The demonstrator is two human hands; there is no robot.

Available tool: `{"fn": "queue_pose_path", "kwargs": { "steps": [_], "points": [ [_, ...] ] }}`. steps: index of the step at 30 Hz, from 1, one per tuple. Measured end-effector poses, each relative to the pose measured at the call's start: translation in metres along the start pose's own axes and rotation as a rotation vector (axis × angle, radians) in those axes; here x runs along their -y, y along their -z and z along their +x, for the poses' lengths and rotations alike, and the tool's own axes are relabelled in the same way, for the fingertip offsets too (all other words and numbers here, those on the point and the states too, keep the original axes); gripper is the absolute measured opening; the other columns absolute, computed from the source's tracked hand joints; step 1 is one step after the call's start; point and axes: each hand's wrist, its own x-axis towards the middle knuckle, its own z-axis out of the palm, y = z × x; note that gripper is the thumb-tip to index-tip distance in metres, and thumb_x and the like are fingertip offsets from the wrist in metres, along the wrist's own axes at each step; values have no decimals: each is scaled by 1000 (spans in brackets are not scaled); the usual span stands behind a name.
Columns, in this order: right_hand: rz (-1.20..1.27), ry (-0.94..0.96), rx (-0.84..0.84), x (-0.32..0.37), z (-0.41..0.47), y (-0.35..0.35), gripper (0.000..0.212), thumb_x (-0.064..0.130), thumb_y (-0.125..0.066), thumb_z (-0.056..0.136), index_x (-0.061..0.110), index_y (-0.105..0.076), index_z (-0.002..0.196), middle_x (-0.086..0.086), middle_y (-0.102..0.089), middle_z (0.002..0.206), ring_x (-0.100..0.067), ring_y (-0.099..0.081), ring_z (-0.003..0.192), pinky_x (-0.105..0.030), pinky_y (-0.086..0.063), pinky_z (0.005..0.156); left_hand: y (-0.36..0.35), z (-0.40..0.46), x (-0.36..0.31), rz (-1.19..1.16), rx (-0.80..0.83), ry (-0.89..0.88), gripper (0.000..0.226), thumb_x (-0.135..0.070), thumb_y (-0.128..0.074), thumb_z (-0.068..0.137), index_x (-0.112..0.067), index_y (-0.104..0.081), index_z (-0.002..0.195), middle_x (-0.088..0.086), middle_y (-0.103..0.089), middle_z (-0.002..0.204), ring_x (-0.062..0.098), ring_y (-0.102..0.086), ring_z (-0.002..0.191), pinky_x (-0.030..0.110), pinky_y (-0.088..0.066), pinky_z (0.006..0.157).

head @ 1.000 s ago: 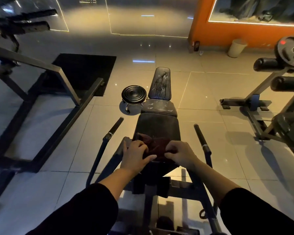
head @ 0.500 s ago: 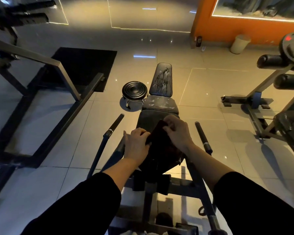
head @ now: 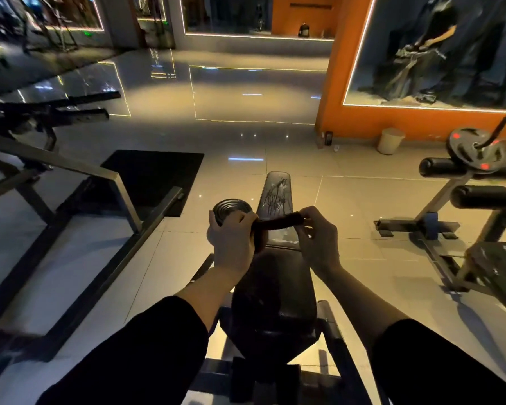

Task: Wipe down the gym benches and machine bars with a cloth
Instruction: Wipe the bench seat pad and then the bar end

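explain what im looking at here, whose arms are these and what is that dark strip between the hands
There is no robot here. The camera sits on a person's head and looks forward and down, so the two arms in black sleeves are that person's own.

The left hand and the right hand are raised above a black padded gym bench. Between them they hold a dark cloth, pulled into a tight band; each hand grips one end. The cloth is in the air, not on the pad.

The far pad of the bench looks scuffed and cracked. Beside it on the tiled floor stands a small round stool, partly hidden by the left hand. On the right is another machine with padded rollers and a weight plate.
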Motion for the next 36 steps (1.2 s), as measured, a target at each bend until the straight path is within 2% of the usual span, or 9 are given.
{"fn": "queue_pose_path", "kwargs": {
  "steps": [8, 14, 16, 19, 24, 26, 29, 32, 36],
  "points": [
    [-89, -212, 212, -44, -88, 11, 31, 2, -59, 87, 31, -62, 97, 11, -69, 89, -13, -66, 87, -38, -54, 81, -35, -94, 9, 53, 366, -81, 38, -6, -50, 91, -28, -56, 122, -5, -58, 118, 19, -58, 110, 48, 0, 119],
    [-169, -275, 173, -51, -82, -3, 22, 4, -56, 91, 25, -56, 99, 8, -65, 92, -18, -64, 91, -32, -49, 78, -47, -91, 12, -3, 380, 22, 40, -10, -43, 97, -28, -48, 132, -4, -57, 127, 19, -52, 120, 46, -7, 120],
    [-180, -313, 169, -52, -69, -13, 22, 5, -55, 91, 20, -57, 108, 1, -66, 103, -20, -61, 99, -25, -41, 80, -51, -75, 13, -25, 405, 125, 46, -16, -44, 99, -24, -36, 144, 0, -51, 137, 20, -46, 128, 47, -14, 119],
    [-298, -422, 274, -60, -58, -31, 40, 11, -59, 90, 14, -46, 128, -8, -49, 128, -26, -52, 115, -31, -40, 91, -62, -64, 18, -87, 449, 300, 62, -28, -48, 99, -18, -17, 152, 6, -30, 154, 25, -32, 140, 47, -25, 116],
    [-538, -238, 446, -81, -76, -57, 41, 34, -54, 97, 21, -53, 135, -7, -39, 150, -26, -35, 137, -41, -30, 115, -83, -103, 39, -103, 457, 355, 56, -28, -52, 98, -17, -28, 148, 5, -30, 154, 22, -28, 141, 41, -27, 117],
    [-628, -149, 582, -87, -69, -69, 49, 49, -44, 98, 30, -45, 143, -7, -25, 159, -27, -18, 147, -50, -11, 121, -89, -120, 50, -144, 445, 376, 50, -27, -51, 98, -17, -35, 144, 5, -35, 150, 22, -30, 141, 43, -30, 115],
    [-736, -147, 888, -94, -48, -97, 62, 72, -24, 93, 50, -14, 150, 1, 4, 164, -27, 14, 149, -64, 14, 111, -94, -130, 58, -232, 406, 382, 45, -26, -49, 99, -16, -39, 142, 5, -38, 150, 21, -31, 141, 47, -31, 114],
    [-781, -212, 1061, -98, -47, -122, 66, 78, -17, 88, 55, 1, 148, 3, 15, 163, -31, 23, 146, -71, 15, 108, -97, -133, 57, -288, 370, 407, 45, -23, -46, 101, -15, -38, 144, 4, -37, 150, 19, -32, 140, 41, -29, 116],
    [-782, -117, 1000, -104, -73, -108, 65, 73, -11, 91, 50, 5, 150, 5, 16, 162, -26, 22, 147, -64, 13, 113, -98, -140, 54, -334, 410, 435, 47, -31, -47, 100, -17, -39, 144, 4, -39, 149, 21, -37, 137, 45, -37, 111]
  ]
}}
